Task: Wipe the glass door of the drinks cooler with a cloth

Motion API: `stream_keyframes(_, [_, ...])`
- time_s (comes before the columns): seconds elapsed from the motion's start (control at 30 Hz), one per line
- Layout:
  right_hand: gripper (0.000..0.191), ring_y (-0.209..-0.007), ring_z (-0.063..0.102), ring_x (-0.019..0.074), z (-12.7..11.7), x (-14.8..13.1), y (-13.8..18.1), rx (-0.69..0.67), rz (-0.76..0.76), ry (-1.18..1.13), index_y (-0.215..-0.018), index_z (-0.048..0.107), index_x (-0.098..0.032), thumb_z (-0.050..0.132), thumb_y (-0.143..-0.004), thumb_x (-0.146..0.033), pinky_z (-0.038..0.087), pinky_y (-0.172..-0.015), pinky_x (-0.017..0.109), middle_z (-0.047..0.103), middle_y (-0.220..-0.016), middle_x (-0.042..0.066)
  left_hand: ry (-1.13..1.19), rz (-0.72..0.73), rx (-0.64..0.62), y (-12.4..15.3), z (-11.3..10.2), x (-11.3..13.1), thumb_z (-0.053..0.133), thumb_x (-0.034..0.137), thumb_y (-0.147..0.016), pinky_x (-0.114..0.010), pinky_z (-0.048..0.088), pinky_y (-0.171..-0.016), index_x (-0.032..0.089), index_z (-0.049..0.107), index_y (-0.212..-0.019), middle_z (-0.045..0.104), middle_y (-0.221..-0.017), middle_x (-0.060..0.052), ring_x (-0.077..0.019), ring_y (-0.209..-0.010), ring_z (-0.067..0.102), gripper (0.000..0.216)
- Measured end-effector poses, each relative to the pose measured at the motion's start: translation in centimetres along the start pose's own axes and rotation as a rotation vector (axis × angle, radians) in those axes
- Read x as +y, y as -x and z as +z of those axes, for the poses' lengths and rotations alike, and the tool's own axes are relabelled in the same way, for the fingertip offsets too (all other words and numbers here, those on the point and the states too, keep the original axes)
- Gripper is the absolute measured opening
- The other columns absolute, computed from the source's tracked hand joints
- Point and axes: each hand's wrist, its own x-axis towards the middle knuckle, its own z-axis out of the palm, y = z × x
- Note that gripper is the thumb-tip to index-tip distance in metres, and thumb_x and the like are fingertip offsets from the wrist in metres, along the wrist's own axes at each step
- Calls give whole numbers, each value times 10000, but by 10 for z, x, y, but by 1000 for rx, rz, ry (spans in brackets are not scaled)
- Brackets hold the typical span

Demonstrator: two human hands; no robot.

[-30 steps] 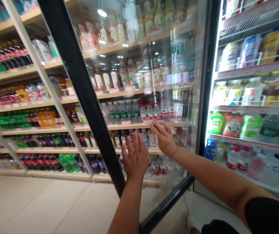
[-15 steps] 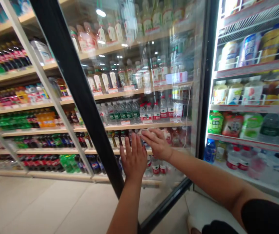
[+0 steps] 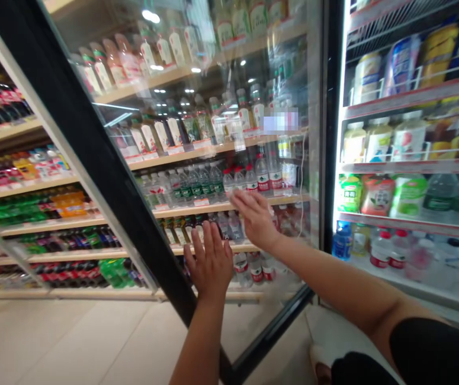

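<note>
A glass cooler door (image 3: 269, 299) with a black frame stands swung out in front of me. My left hand (image 3: 211, 264) lies flat against its lower part, fingers spread, holding nothing. Higher and to the right, my right hand (image 3: 259, 222) presses a pale cloth (image 3: 235, 197) to the pane. Most of that cloth is hidden under the palm, with only bits of it showing at the fingertips and by the knuckles. Through the glass, rows of water bottles (image 3: 201, 184) are seen behind both hands.
To the right is the lit cooler, its wire-fronted shelves (image 3: 397, 222) full of drinks. Wooden shelves (image 3: 48, 184) with soda bottles run along the left. The black door frame (image 3: 93, 160) slants between them. Pale floor tiles (image 3: 64, 337) lie below.
My right hand has slid up the glass with the cloth, its fingers now pointing further upward. My left hand stays flat on the pane. The view has shifted slightly.
</note>
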Motion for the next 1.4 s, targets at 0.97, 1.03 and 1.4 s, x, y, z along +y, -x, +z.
stream_keyframes(0.97, [538, -1294, 482, 234, -40, 136, 36, 226, 495, 154, -1412, 526, -204, 393, -896, -137, 388, -1110, 497, 529, -1452, 99, -29, -19, -22, 0, 3, -2, 566, 291, -913, -622, 185, -1180, 214, 147, -1556, 364, -1541, -167, -349, -1480, 218, 771])
stream_keyframes(1.03, [544, -1295, 479, 235, -40, 141, 34, 234, 504, 156, -1413, 524, -198, 392, -888, -138, 381, -1117, 495, 524, -1456, 98, -33, -27, -39, 1, 3, -2, 570, 297, -911, -623, 178, -1181, 216, 142, -1557, 359, -1544, -165, -352, -1483, 202, 779])
stream_keyframes(1.4, [543, -1170, 606, 258, -61, 193, 71, 229, 823, 311, -1336, 574, -87, 401, -823, -129, 472, -1037, 420, 588, -1350, 188, -38, -25, -27, 0, 2, -2, 577, 289, -908, -616, 160, -1194, 208, 125, -1559, 364, -1538, -167, -341, -1486, 194, 796])
